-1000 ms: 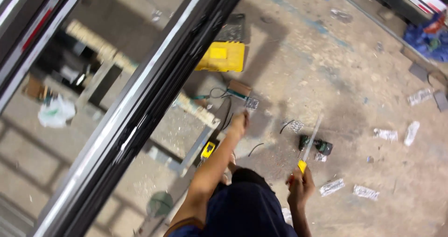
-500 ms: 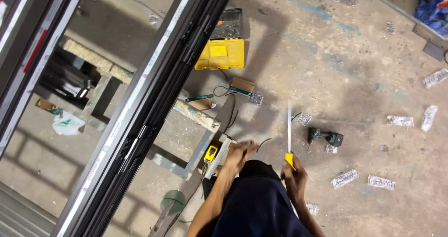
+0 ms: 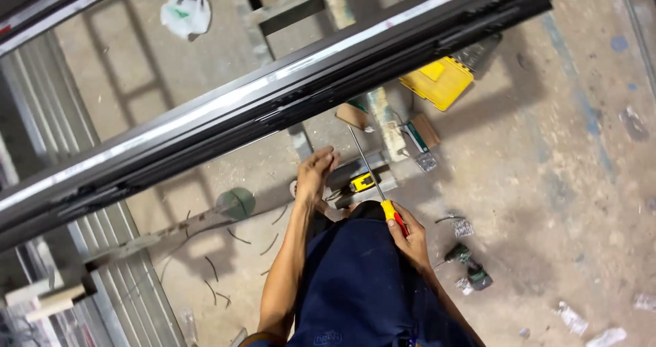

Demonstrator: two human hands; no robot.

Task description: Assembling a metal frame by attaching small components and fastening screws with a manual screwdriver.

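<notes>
My right hand [image 3: 410, 236] grips a long screwdriver [image 3: 372, 176] by its yellow and red handle, the metal shaft pointing up toward the dark aluminium frame rail [image 3: 287, 101]. My left hand [image 3: 316, 172] reaches forward with fingers apart, holding nothing, just below the rail and next to a yellow tape measure [image 3: 362, 181]. My legs in dark blue trousers [image 3: 362, 285] fill the bottom middle of the view.
A yellow tool case [image 3: 437, 82] lies on the concrete floor past the rail. A green cordless drill [image 3: 470, 265] rests at the right. A white plastic bag [image 3: 186, 13] sits top left. Crumpled wrappers [image 3: 570, 316] and black strips litter the floor. Ribbed metal panels [image 3: 116, 299] lie lower left.
The view has swung so the frame rail now crosses the top. My left hand has stretched up toward the rail. My right hand still holds the screwdriver.
</notes>
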